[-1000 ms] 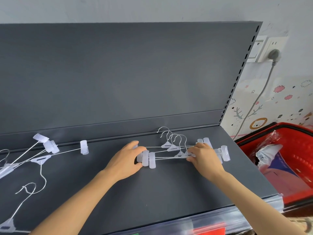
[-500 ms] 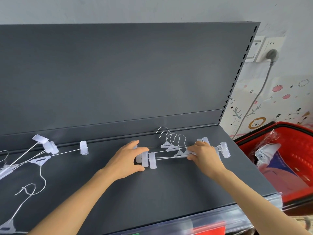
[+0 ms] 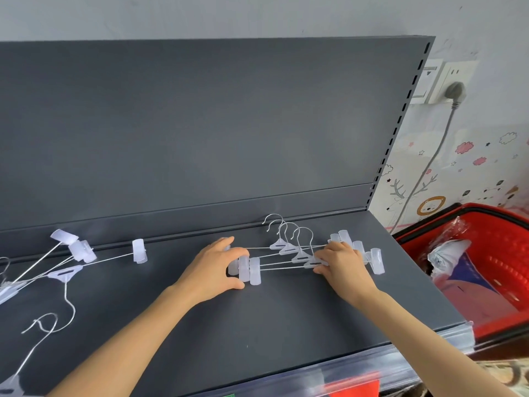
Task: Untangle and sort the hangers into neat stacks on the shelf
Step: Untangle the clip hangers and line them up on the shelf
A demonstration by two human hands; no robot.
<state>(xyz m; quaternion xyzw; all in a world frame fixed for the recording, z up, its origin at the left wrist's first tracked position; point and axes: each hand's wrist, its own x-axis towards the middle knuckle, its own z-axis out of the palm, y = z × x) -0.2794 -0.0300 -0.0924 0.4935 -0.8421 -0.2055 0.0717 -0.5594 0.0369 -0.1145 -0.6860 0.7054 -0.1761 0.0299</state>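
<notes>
while flat, hangers (image 3: 288,248) in right hand (image 3: 343,267)

The left hand (image 3: 209,270) has been closed slightly further round the left-end clips (image 3: 247,269) of the stacked clip hangers (image 3: 300,256); the right hand (image 3: 346,267) has been shifted marginally leftward.

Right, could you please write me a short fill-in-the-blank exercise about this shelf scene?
1. The basket beside the shelf is coloured ____.
2. The loose hangers lie to the ____ of the left hand.
3. The stack of hangers has its hooks pointing toward the shelf's ____ wall.
Missing words: red; left; back.
</notes>
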